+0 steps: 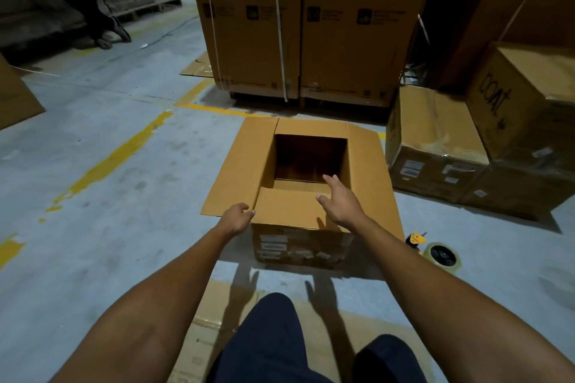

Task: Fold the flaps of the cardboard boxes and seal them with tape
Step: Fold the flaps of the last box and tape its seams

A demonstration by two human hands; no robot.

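open box on the floor

the box (298, 246) sits on the floor, near flap (286, 208) folded in. the left hand (237, 217) curls its fingers round the left flap (239, 171) at its near corner. the right hand (340, 202), fingers spread, is over the near flap. a tape roll (443, 255) lies to the right.

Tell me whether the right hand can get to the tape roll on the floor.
Probably yes. The right hand is open over the near flap of the box; the tape roll lies on the floor right of it, with nothing between them.
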